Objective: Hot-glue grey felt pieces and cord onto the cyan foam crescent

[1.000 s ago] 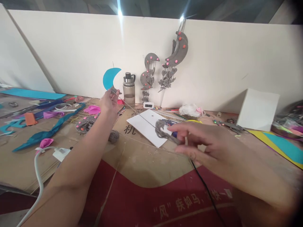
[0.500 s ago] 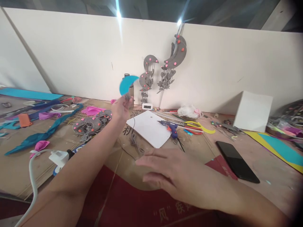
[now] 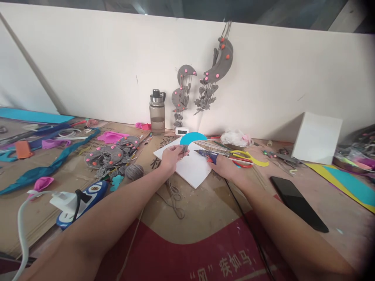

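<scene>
My left hand [image 3: 172, 157] holds a blue foam crescent [image 3: 191, 137] by its lower tip, where grey yarn is wrapped, just above a white board [image 3: 190, 168]. Loose grey yarn [image 3: 174, 196] trails from it across the cardboard toward me. My right hand [image 3: 224, 166] is closed around the handle of a blue glue gun [image 3: 208, 155], which lies at the white board's right edge with its nozzle pointing left toward the crescent. The gun's black cord [image 3: 246, 226] runs back along my right arm.
A grey yarn ball [image 3: 134, 171] and grey foam pieces with pink dots [image 3: 109, 155] lie left of the board. Yellow scissors [image 3: 249, 157], a black phone [image 3: 299, 203], a water bottle [image 3: 157, 112], a white box [image 3: 318, 136] and hanging grey moon ornaments [image 3: 215, 68] are nearby.
My left hand has brought the blue crescent down from the air to the white board. My right hand has reached forward and closed on the glue gun.
</scene>
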### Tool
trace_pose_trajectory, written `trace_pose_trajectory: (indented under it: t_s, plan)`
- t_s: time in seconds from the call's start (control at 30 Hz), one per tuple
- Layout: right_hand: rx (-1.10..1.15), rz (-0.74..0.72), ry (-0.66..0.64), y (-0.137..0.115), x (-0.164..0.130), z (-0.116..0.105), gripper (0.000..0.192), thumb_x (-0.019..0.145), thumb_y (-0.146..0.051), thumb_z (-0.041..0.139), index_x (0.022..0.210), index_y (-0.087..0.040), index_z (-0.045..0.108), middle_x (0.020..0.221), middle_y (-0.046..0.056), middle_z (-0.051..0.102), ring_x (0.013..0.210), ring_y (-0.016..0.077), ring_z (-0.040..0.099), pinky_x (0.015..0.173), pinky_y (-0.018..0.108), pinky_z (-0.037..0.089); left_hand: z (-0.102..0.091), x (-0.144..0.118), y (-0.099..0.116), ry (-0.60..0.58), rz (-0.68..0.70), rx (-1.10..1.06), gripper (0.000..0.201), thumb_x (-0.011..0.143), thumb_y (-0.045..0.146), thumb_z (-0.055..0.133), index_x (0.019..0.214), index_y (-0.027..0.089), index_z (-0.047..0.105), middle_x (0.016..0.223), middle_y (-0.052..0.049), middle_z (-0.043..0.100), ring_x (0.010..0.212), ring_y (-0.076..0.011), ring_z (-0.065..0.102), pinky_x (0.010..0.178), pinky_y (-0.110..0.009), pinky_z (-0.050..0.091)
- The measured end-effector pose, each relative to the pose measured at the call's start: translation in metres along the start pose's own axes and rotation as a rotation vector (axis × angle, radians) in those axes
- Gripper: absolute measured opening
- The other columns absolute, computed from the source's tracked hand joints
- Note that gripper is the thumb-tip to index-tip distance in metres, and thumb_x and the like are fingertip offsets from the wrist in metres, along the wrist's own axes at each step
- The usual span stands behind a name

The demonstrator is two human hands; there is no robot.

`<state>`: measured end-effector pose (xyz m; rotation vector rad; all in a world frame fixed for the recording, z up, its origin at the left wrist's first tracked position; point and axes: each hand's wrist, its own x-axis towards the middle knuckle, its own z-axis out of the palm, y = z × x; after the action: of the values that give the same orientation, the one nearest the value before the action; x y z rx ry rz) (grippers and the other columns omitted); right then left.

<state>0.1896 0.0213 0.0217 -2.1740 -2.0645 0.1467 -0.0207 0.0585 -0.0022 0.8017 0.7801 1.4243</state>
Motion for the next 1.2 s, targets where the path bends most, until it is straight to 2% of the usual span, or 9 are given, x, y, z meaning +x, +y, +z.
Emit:
trace_pose_trajectory:
  t_s: [0.2,0.27,0.37,0.5,0.6,0.67,0.77,0.93,1.2]
  plan:
    - [0.415,0.202,0.011,0.012,0.012,-0.004,0.027,0.079,-0.040,0.058,0.080,-0.014,0.065,0.081,0.013,0.069,0.075,0.0256,0.066,0.062,0.032,0.046,-0.001,-0.002,-0.004,0.032,-0.009,0.052,0.015,0.076,0.021,0.072,0.074,0.009,0.063,0.077,-0.010,0.070,0.069,-0.0156,0.070,0.076,-0.030,0.056]
    - [0.490,0.257,0.087,0.012,0.015,-0.004,0.025,0.078,-0.035,0.057,0.087,-0.013,0.063,0.083,0.014,0.068,0.077,0.0256,0.065,0.062,0.032,0.047,-0.002,-0.001,-0.004,0.047,-0.002,0.049,0.014,0.076,0.020,0.071,0.074,0.009,0.063,0.076,-0.010,0.070,0.068,-0.0148,0.070,0.076,-0.030,0.056]
    - [0.678,0.267,0.235,0.006,0.016,0.001,0.033,0.077,-0.029,0.055,0.106,-0.012,0.056,0.090,0.014,0.067,0.073,0.0233,0.065,0.061,0.032,0.050,-0.002,0.000,-0.004,0.057,0.005,0.048,0.013,0.075,0.019,0.072,0.075,0.008,0.064,0.075,-0.009,0.069,0.067,-0.0140,0.069,0.075,-0.029,0.055]
    - [0.963,0.140,0.481,-0.013,0.001,0.010,0.036,0.078,-0.024,0.052,0.113,-0.017,0.046,0.107,0.013,0.062,0.071,0.0182,0.064,0.062,0.033,0.055,-0.002,0.000,-0.003,0.070,0.001,0.051,0.010,0.073,0.016,0.072,0.075,0.009,0.065,0.073,-0.008,0.069,0.066,-0.0136,0.068,0.072,-0.027,0.054]
    - [1.039,-0.123,0.598,-0.031,-0.019,0.010,0.034,0.082,-0.023,0.049,0.115,-0.019,0.043,0.113,0.012,0.060,0.079,0.0168,0.064,0.071,0.034,0.056,-0.002,-0.001,-0.003,0.064,0.006,0.038,0.010,0.071,0.015,0.073,0.074,0.009,0.065,0.071,-0.008,0.069,0.065,-0.0132,0.068,0.073,-0.027,0.053]
    - [1.044,-0.316,0.542,-0.040,-0.032,0.009,0.031,0.086,-0.025,0.047,0.116,-0.020,0.042,0.114,0.009,0.061,0.082,0.0159,0.063,0.070,0.033,0.056,-0.003,0.000,-0.003,0.059,0.016,0.036,0.011,0.070,0.016,0.073,0.074,0.009,0.066,0.071,-0.008,0.069,0.065,-0.0131,0.067,0.074,-0.028,0.053]
    - [0.951,-0.426,0.404,-0.045,-0.042,0.009,0.024,0.089,-0.030,0.047,0.111,-0.020,0.045,0.107,0.007,0.063,0.073,0.0145,0.061,0.067,0.033,0.054,-0.003,0.000,-0.004,0.068,0.016,0.041,0.011,0.070,0.015,0.073,0.074,0.008,0.066,0.072,-0.009,0.070,0.065,-0.0133,0.067,0.075,-0.028,0.053]
    - [0.696,-0.391,0.358,-0.042,-0.039,0.015,0.027,0.091,-0.038,0.047,0.109,-0.019,0.050,0.099,0.010,0.066,0.088,0.0226,0.062,0.081,0.039,0.050,-0.001,0.000,-0.004,0.113,0.012,0.051,0.010,0.070,0.015,0.072,0.072,0.008,0.066,0.067,-0.007,0.068,0.062,-0.0127,0.067,0.075,-0.029,0.054]
    - [0.591,-0.345,0.320,-0.041,-0.035,0.020,0.035,0.090,-0.039,0.046,0.119,-0.018,0.047,0.101,0.012,0.066,0.088,0.0256,0.062,0.079,0.038,0.047,-0.005,0.004,-0.010,0.082,0.080,0.123,0.016,0.065,0.023,0.075,0.071,0.010,0.068,0.066,-0.005,0.069,0.061,-0.0122,0.065,0.067,-0.025,0.052]
